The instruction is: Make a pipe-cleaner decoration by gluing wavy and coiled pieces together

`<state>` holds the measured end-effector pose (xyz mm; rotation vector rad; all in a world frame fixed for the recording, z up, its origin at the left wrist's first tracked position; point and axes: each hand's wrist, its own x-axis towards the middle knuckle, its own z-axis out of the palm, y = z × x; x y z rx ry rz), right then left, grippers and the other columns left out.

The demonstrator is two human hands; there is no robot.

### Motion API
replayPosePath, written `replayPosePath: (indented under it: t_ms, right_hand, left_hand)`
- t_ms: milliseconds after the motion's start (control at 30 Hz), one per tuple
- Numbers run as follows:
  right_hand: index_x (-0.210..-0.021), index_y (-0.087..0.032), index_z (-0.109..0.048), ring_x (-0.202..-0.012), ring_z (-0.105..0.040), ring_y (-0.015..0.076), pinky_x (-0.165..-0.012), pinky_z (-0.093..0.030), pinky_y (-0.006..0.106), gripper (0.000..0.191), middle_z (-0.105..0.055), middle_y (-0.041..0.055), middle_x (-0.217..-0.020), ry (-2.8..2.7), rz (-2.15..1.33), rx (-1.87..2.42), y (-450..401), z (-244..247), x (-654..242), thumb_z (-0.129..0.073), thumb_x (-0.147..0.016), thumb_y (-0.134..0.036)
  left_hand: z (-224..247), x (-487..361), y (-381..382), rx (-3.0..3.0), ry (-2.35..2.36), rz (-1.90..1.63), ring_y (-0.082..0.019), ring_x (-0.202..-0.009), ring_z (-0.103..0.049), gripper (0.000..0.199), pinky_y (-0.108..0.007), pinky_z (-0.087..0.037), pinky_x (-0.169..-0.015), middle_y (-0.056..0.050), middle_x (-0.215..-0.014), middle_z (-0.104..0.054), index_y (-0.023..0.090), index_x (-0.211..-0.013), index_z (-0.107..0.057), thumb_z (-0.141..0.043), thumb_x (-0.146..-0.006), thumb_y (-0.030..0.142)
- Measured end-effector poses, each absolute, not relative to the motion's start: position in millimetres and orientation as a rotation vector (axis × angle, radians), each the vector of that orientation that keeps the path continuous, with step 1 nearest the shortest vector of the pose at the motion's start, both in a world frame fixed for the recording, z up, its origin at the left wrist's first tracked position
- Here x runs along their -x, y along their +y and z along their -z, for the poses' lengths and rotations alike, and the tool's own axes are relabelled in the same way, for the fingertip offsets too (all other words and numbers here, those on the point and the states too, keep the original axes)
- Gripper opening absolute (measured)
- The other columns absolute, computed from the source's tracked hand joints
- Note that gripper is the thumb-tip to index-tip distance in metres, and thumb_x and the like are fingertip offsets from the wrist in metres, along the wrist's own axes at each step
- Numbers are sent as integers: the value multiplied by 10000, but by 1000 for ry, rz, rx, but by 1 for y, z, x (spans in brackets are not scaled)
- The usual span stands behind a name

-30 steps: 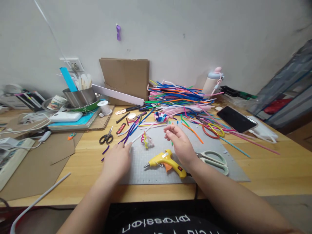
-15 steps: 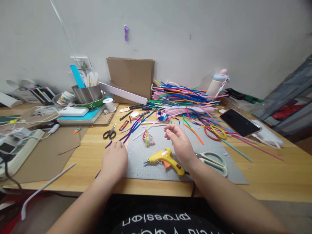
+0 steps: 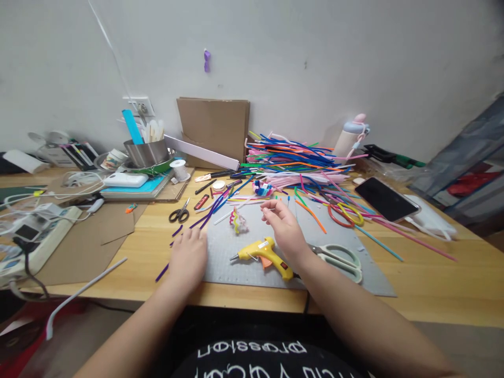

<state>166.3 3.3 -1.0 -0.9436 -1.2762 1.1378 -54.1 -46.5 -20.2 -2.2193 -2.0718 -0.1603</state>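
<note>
My left hand [image 3: 189,257] lies palm down at the left edge of the grey cutting mat [image 3: 224,270], its fingers over purple pipe cleaners [image 3: 162,272] whose ends show on both sides. Above the mat, my right hand [image 3: 286,227] is curled, thumb and fingertips together; anything between them is too small to make out. A yellow glue gun [image 3: 258,251] lies below it, nozzle to the left. Behind the glue gun sits a small pink, yellow and white twisted piece [image 3: 237,220]. Large pale-handled scissors [image 3: 340,262] lie partly behind my right forearm.
A big heap of coloured pipe cleaners [image 3: 295,157] lies at the back, beside a bottle [image 3: 349,139]. Small black scissors [image 3: 180,211] are left of the mat. A phone [image 3: 388,198] lies right, a power strip [image 3: 43,241] left. Cardboard [image 3: 214,131] leans on the wall.
The view has shifted slightly. My left hand's fingers look a little more spread over the purple pipe cleaners. My right hand stays curled in nearly the same place.
</note>
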Motion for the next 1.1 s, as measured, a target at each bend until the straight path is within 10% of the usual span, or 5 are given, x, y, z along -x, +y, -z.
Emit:
replayPosePath:
  t_ms: [367,800,1100]
  right_hand:
    - [-887,-204,-556,-719,-491,147,-686,-394,291,195,-537,-2,-829,-1263,-1113,967,11,5,-167,-549,-781,-368]
    - [-884,-202,-557,-702,-495,145,-675,-403,291,193,-534,-6,-795,-1281,-1122,965,16,13,-166,-553,-788,-369]
    - [-911,-215,-597,-742,-526,155,-702,-437,306,135,-583,17,-844,-1551,-1040,829,6,10,-165,-591,-818,-312]
  left_hand:
    - [2,58,-17,2065,-2536,804,-216,-591,-519,474,-295,-277,-535,-49,-550,-558,201,-511,-571,-483,-803,564]
    - [-6,48,-1,2437,-2759,2216,-100,-604,-494,447,-216,-377,-533,-59,-749,-585,123,-938,-705,-675,-681,487]
    - [-17,37,-24,2731,-2362,1941,-132,-724,-565,186,-235,-422,-637,-40,-828,-687,208,-919,-751,-680,-762,278]
